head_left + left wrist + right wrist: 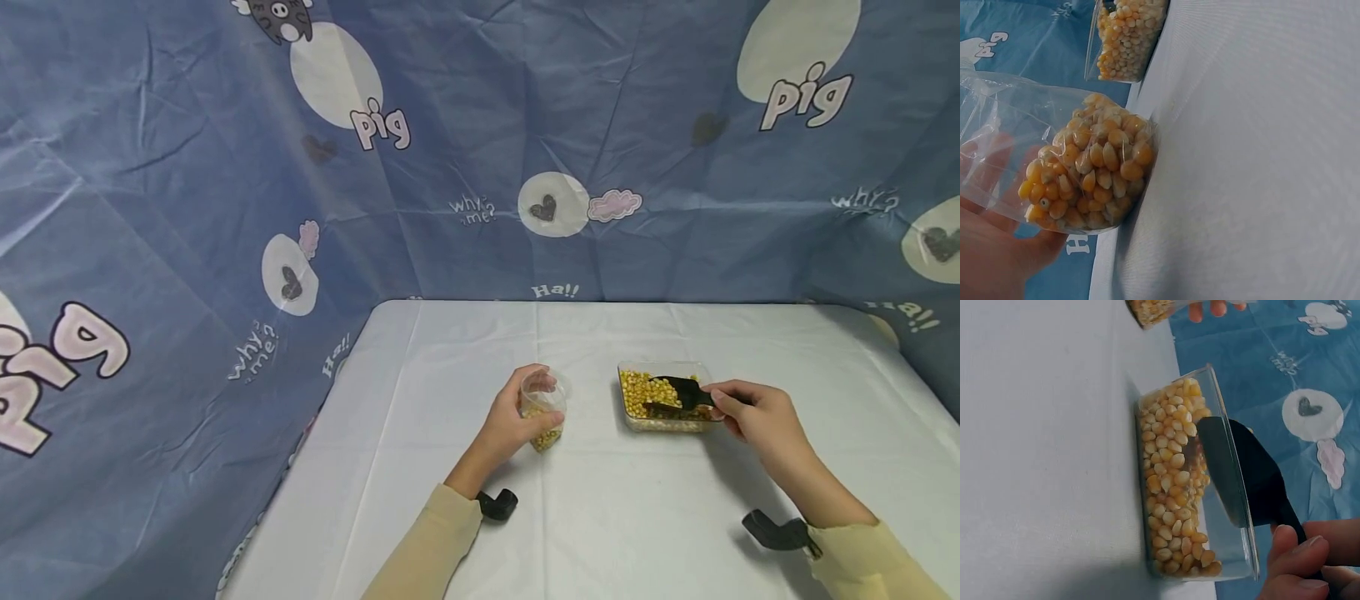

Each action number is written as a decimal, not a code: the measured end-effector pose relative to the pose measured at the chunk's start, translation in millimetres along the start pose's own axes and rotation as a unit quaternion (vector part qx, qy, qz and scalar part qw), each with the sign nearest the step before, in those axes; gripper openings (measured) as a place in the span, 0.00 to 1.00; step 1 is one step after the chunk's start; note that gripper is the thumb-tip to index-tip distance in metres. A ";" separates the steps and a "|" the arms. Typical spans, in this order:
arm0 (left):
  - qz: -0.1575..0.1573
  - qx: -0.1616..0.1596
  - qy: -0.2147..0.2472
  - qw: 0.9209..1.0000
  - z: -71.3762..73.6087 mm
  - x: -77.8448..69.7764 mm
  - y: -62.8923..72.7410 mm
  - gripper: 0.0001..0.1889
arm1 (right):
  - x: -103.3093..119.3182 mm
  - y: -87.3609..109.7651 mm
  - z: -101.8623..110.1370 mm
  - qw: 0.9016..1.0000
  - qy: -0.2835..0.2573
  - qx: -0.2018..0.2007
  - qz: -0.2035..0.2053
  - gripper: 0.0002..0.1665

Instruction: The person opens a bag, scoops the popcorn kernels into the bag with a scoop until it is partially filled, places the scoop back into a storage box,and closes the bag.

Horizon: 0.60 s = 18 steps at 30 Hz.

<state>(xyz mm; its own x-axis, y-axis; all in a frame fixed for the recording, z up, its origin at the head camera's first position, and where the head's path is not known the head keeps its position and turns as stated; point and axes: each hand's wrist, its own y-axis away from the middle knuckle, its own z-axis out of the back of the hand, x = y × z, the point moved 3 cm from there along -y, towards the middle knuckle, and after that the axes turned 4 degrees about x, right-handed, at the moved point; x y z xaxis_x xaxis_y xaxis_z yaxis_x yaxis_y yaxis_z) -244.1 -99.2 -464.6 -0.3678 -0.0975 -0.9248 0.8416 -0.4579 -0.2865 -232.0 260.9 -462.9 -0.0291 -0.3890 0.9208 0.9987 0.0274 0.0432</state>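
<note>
Pale yellow to orange corn kernels (1169, 481) lie in a clear rectangular container (1235, 559) on the worktop (615, 517). The right hand's (761, 417) grip pinches a black scoop (688, 393) by its handle, its blade among the kernels. The left hand's (510, 425) grip curls round a clear, part-filled plastic bag (1038, 103), cut off in the left wrist view; whether it touches the worktop is unclear.

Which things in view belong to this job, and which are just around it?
In the job:
- bag, part-filled, held by the left grip
- scoop, held by the right grip
- box, the scoop's blade inside
- corn

Just around:
- white cloth underneath
- printed curtain behind
- black wrist pieces
</note>
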 end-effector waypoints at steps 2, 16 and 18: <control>-0.001 0.005 0.000 1.000 0.7 -6.8 0.3 0.35 | -2.8 1.2 2.4 1.000 -0.024 0.000 0.004 0.22; -0.001 0.004 -0.005 1.000 0.6 10.0 -2.7 0.36 | -6.3 7.7 9.8 0.992 -0.129 -0.004 0.001 0.17; 0.002 -0.003 -0.005 1.000 0.5 19.7 -3.7 0.37 | -7.0 8.2 10.2 0.991 -0.136 -0.005 0.003 0.17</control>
<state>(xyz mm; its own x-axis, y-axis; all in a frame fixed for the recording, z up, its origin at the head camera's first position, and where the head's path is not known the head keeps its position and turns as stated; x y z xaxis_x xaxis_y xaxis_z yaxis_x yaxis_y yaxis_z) -254.6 -99.8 -481.6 -0.3689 -0.1078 -0.9232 0.8448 -0.4532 -0.2846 -224.0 273.2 -465.0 -0.0328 -0.1272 0.9913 0.9992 0.0201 0.0357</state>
